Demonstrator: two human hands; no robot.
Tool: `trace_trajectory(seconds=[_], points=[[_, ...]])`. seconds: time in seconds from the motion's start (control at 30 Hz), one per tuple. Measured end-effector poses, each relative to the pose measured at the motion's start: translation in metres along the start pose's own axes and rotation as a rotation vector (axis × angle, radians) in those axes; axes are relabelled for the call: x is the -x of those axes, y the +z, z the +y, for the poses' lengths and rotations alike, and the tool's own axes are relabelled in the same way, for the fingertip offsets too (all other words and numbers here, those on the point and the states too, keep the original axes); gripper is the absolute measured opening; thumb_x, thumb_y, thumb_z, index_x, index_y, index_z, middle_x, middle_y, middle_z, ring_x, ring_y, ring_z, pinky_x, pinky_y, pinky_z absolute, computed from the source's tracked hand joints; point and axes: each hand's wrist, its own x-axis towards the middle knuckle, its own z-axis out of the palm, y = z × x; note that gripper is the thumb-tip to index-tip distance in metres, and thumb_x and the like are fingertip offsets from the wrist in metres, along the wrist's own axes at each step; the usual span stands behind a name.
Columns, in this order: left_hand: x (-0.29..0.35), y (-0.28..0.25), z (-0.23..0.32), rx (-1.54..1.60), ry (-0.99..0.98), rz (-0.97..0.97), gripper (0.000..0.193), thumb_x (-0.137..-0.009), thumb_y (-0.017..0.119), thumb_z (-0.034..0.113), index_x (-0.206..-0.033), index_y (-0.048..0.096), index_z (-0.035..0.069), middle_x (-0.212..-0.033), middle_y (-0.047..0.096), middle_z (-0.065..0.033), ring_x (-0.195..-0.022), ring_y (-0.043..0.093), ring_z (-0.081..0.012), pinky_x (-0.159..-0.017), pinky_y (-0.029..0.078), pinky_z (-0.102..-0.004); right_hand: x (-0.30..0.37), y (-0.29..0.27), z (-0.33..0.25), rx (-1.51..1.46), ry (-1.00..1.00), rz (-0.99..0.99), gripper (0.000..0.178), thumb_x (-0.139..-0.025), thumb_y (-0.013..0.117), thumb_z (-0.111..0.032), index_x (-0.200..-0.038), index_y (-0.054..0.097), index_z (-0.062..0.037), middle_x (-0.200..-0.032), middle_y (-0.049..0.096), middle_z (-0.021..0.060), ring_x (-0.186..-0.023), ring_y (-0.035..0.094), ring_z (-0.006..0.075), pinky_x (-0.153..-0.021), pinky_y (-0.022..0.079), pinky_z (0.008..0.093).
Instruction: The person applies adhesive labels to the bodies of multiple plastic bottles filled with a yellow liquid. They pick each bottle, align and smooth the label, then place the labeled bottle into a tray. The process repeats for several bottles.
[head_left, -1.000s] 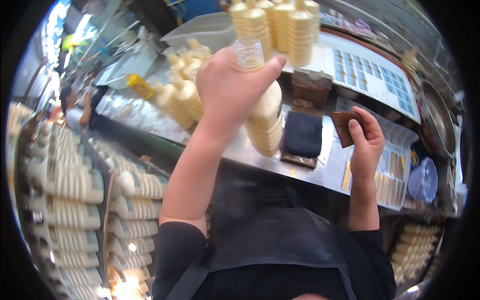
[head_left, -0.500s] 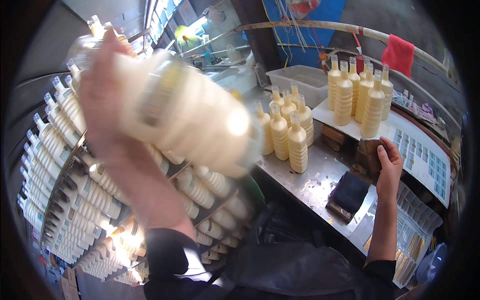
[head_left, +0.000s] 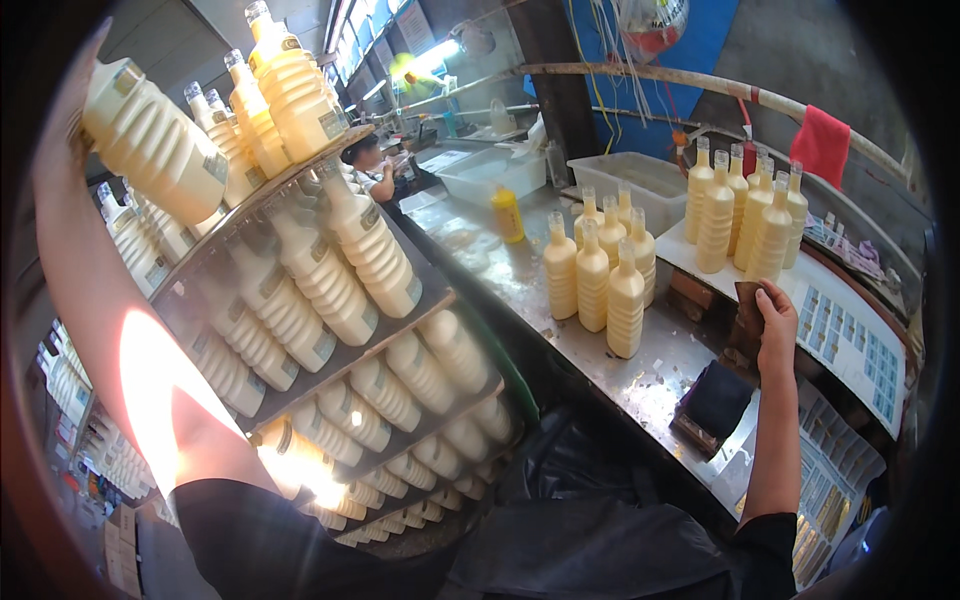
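High at the left, my left hand (head_left: 78, 112) is closed around the upper part of a cream ribbed bottle (head_left: 155, 145) with a label. The bottle hangs tilted beside other labelled bottles (head_left: 290, 80) on the top shelf of a rack; the picture's dark rim partly hides the hand. On the right, my right hand (head_left: 776, 325) pinches a small flat dark brown piece (head_left: 748, 308), whose kind I cannot make out. That hand is just in front of a group of cream bottles (head_left: 715, 220) on a white board, above a dark pad (head_left: 715, 398) on the metal bench.
More bottles (head_left: 592, 280) stand on the metal bench (head_left: 640, 375). A tiered rack (head_left: 400, 330) full of bottles rises at the left. Behind are a yellow container (head_left: 507, 214), plastic tubs (head_left: 620, 180) and another person (head_left: 380, 180). Label sheets (head_left: 850, 340) lie at right.
My left hand has carried the bottle left, over to the rack's top shelf. The view has shifted left, while my right hand keeps its pinch on the brown piece.
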Motion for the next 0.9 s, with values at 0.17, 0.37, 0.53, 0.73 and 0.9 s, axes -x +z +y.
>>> trace_trajectory(seconds=[0.17,0.37,0.53,0.73,0.9], points=[[-0.036,0.034,-0.079,0.227,-0.252,-0.134,0.042,-0.089,0.081,0.045,-0.1,0.069,0.006,-0.079,0.062,-0.0028,-0.066,0.063,-0.0136,-0.065,0.054,-0.0339,-0.001,-0.005,0.018,0.027,0.03,0.005,0.031,-0.098,0.067,-0.008,-0.128,0.067,0.001,-0.116,0.07,0.0069,-0.102,0.066,0.0141,-0.093,0.053,0.0272],[-0.016,0.09,-0.078,0.146,-0.413,-0.176,0.055,-0.083,0.086,0.049,-0.1,0.069,-0.001,-0.081,0.066,-0.0073,-0.065,0.066,-0.0162,-0.063,0.054,-0.0332,0.002,-0.02,0.039,0.142,0.029,0.031,0.031,-0.098,0.066,-0.008,-0.127,0.067,0.0029,-0.117,0.071,0.0081,-0.102,0.066,0.015,-0.094,0.052,0.0279],[0.001,0.117,-0.098,0.156,-0.494,-0.188,0.061,-0.081,0.087,0.05,-0.098,0.069,-0.005,-0.082,0.07,-0.0112,-0.066,0.07,-0.0203,-0.064,0.057,-0.0351,0.011,-0.026,0.049,0.238,0.033,0.07,0.03,-0.099,0.065,-0.009,-0.126,0.068,0.0011,-0.112,0.071,0.0068,-0.095,0.067,0.0136,-0.086,0.054,0.0269],[0.008,0.117,-0.113,0.237,-0.536,-0.425,0.048,-0.087,0.083,0.045,-0.097,0.068,0.0,-0.081,0.071,-0.0092,-0.069,0.069,-0.0192,-0.068,0.055,-0.0331,0.02,-0.013,0.058,0.137,0.149,0.092,0.03,-0.099,0.065,-0.009,-0.128,0.066,-0.0007,-0.102,0.072,0.0062,-0.076,0.067,0.0121,-0.062,0.054,0.0259],[0.009,0.123,-0.119,0.318,-0.592,-0.331,0.041,-0.091,0.08,0.04,-0.099,0.069,0.001,-0.087,0.072,-0.0082,-0.072,0.068,-0.018,-0.069,0.054,-0.0328,0.023,-0.009,0.061,0.121,0.155,0.074,0.029,-0.099,0.064,-0.007,-0.128,0.066,-0.0015,-0.098,0.071,0.0043,-0.069,0.065,0.0111,-0.054,0.05,0.0239]])
